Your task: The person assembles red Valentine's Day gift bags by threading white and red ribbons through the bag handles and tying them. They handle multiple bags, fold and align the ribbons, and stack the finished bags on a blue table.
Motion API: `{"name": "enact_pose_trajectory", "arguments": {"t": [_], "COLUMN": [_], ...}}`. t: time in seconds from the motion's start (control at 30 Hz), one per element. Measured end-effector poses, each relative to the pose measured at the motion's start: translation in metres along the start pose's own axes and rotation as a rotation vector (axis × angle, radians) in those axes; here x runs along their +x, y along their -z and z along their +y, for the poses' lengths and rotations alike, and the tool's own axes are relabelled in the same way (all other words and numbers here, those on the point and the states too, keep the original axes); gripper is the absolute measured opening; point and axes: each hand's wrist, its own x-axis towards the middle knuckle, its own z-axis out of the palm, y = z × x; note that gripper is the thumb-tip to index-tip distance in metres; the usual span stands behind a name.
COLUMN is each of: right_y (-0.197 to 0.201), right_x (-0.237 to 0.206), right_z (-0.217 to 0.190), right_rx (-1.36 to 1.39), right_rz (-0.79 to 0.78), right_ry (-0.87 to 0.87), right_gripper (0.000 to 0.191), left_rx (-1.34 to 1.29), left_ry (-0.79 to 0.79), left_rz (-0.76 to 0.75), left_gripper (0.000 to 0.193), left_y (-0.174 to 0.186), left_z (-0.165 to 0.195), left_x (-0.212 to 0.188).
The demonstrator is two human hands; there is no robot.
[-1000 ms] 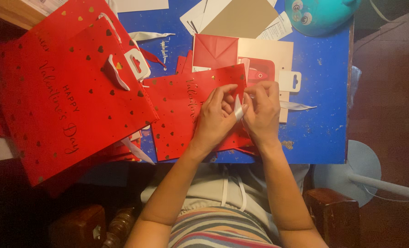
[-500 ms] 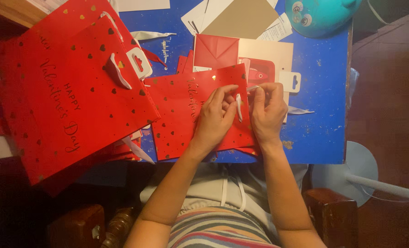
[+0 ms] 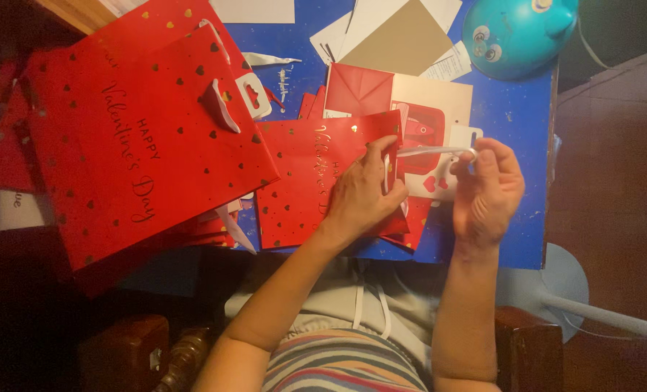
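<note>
My left hand (image 3: 363,192) is pressing the small red bag (image 3: 323,181) flat on the blue table (image 3: 512,109), fingers curled over its edge. My right hand (image 3: 486,189) is pinching the white ribbon handle (image 3: 428,152), pulled taut; threading appears unfinished. Finished large bags (image 3: 142,138) are lying leftward. A fan base (image 3: 563,279) is standing on the floor.
</note>
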Motion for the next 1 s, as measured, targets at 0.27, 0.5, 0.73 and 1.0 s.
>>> {"name": "enact_pose_trajectory", "arguments": {"t": [0.27,0.5,0.73,1.0], "right_y": [-0.048,-0.077,-0.077,-0.052], "right_x": [-0.033,-0.036,-0.046,-0.061], "right_z": [-0.028,-0.033,-0.049,-0.021], "right_rx": [-0.475,-1.206,-1.042,-1.091], "right_rz": [-0.323,-0.497,-0.198,-0.397], "right_ry": [-0.111,-0.233,0.183,0.096], "right_gripper": [0.022,0.026,0.025,0.063], "left_rx": [-0.318,-0.381,-0.376,-0.681], "left_ry": [-0.028,-0.150,-0.178,-0.075], "left_rz": [0.101,0.227,0.213,0.121], "left_gripper": [0.062,0.063,0.058,0.043], "left_y": [0.021,0.047,0.044,0.012], "left_z": [0.014,0.020,0.029,0.030], "left_x": [-0.013,-0.027,-0.037,-0.035]}}
